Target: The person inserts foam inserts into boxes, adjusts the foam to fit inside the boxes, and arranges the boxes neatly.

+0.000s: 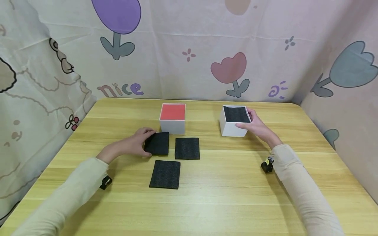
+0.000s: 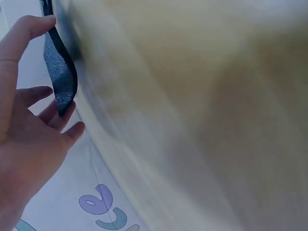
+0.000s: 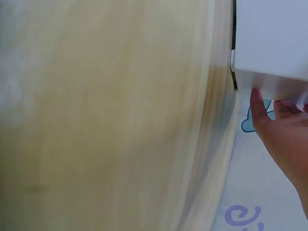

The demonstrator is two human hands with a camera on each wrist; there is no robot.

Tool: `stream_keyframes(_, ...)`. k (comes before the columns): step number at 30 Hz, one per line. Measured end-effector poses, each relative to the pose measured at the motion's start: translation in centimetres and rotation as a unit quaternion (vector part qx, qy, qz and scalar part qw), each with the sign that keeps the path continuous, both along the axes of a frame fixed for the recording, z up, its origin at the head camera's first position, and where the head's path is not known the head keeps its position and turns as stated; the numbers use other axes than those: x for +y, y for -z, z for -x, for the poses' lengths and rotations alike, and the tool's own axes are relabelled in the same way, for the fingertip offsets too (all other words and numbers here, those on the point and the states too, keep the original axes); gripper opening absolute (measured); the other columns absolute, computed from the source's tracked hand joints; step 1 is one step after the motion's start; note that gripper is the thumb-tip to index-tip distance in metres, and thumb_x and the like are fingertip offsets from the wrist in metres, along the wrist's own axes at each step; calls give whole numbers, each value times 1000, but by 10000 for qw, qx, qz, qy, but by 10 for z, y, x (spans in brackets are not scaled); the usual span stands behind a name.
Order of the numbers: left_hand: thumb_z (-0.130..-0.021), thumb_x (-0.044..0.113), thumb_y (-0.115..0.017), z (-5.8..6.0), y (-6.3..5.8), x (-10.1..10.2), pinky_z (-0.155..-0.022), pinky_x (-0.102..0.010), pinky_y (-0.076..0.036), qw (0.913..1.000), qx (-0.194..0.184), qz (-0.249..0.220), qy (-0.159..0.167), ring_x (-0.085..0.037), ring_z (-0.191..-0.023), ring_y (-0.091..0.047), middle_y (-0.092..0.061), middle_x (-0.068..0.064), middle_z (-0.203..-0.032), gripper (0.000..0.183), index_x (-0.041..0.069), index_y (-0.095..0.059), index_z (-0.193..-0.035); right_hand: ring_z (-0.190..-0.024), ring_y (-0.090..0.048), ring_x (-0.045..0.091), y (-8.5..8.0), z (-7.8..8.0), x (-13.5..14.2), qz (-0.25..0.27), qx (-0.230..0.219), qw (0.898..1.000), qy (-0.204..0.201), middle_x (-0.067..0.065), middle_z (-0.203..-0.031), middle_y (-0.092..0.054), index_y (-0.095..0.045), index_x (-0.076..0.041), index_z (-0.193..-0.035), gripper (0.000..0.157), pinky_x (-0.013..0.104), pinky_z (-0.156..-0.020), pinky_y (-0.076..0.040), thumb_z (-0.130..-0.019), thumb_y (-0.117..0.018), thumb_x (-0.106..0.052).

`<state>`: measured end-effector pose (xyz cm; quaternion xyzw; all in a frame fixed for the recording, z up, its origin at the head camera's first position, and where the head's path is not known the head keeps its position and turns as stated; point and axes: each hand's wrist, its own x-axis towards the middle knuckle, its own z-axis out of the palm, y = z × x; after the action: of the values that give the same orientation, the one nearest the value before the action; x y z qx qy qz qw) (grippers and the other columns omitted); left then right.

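Observation:
My left hand [image 1: 145, 141] pinches the left edge of a black foam square [image 1: 158, 143] on the wooden table [image 1: 236, 196]. In the left wrist view the thumb and fingers hold that foam square [image 2: 60, 77] by its edge, which bends up a little. My right hand [image 1: 248, 120] grips a white box [image 1: 231, 128] at the back right, thumb on its near rim and fingers round its far right side. A black foam pad [image 1: 236, 114] lies inside the box. The right wrist view shows the white box [image 3: 272, 43] with my thumb against its wall.
A white box with a red top [image 1: 172, 113] stands at the back middle. Two more black foam squares [image 1: 187, 148] [image 1: 165, 174] lie flat near the centre. Patterned cloth walls [image 1: 189, 49] enclose the table on three sides.

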<state>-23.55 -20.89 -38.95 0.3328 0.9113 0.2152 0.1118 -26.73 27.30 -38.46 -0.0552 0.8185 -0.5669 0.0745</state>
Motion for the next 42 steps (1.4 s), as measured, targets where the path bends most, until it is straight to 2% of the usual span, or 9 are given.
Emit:
stream_keyframes(5,-75,23,-79,-4,3,0,-98,-57,-37,9999,-2,128,65,-43,-122,-34,-37,-31,-136,88,-14,-35,-142,-121,-36,24,2,1,1,8,12,10000,-2,23,-141,-29,-5,-1,-152,90,24,-96,-35,-88,-68,-7)
stream_keyframes(12,-75,25,-76,-4,3,-5,-100,-58,-35,9992,-354,-79,-163,-43,-126,-34,-35,-29,-139,87,-9,-35,-143,-122,-36,25,3,2,2,19,29,10000,2,22,-141,-30,-6,-1,-151,89,23,-95,-34,-88,-68,-7)
stream_keyframes(16,-77,27,-75,-7,-6,-10,-101,-61,-33,9982,-447,-289,-264,-45,-128,-34,-35,-30,-141,86,-9,-35,-143,-123,-34,26,2,2,1,47,-11,10000,-12,22,-142,-29,-5,-1,-152,90,25,-98,-33,-88,-68,-7)
stream_keyframes(21,-80,26,-75,-13,-28,-4,-101,-62,-32,9974,-355,-600,-171,-43,-129,-34,-35,-27,-142,83,-5,-35,-145,-125,-33,26,0,1,1,34,-49,10000,-19,22,-144,-28,-3,-3,-152,90,27,-100,-33,-89,-67,-8)
stream_keyframes(26,-80,24,-76,-19,-50,17,-102,-61,-32,9959,-224,-872,33,-36,-131,-33,-34,-18,-145,83,5,-35,-148,-125,-33,26,-1,-1,1,59,-31,10000,-25,22,-144,-28,-3,-3,-153,90,25,-98,-34,-89,-66,-7)
stream_keyframes(31,-79,24,-76,-18,-69,46,-105,-60,-30,9943,-303,-991,241,-33,-137,-26,-28,-15,-150,87,7,-30,-151,-121,-37,24,1,0,3,78,24,10000,-57,23,-144,-29,-2,-4,-153,91,19,-92,-38,-89,-66,-7)
stream_keyframes(37,-79,28,-75,-4,-83,81,-108,-56,-27,9934,-260,-998,504,-28,-138,-23,-25,-13,-153,90,10,-27,-152,-119,-40,21,3,0,5,145,50,9998,-138,22,-145,-30,0,-7,-155,94,18,-91,-40,-89,-67,-7)
stream_keyframes(39,-79,30,-75,3,-86,91,-109,-55,-25,9932,-190,-991,584,-27,-140,-21,-25,-12,-154,87,12,-30,-152,-120,-39,22,3,0,5,84,36,9998,-170,22,-147,-30,2,-8,-155,96,22,-96,-39,-89,-67,-8)
stream_keyframes(42,-80,33,-73,12,-90,108,-109,-53,-26,9933,-61,-900,722,-26,-139,-23,-28,-9,-153,83,15,-33,-151,-124,-37,26,2,0,6,-66,25,9997,-250,22,-151,-25,5,-10,-155,99,33,-106,-32,-89,-68,-12)
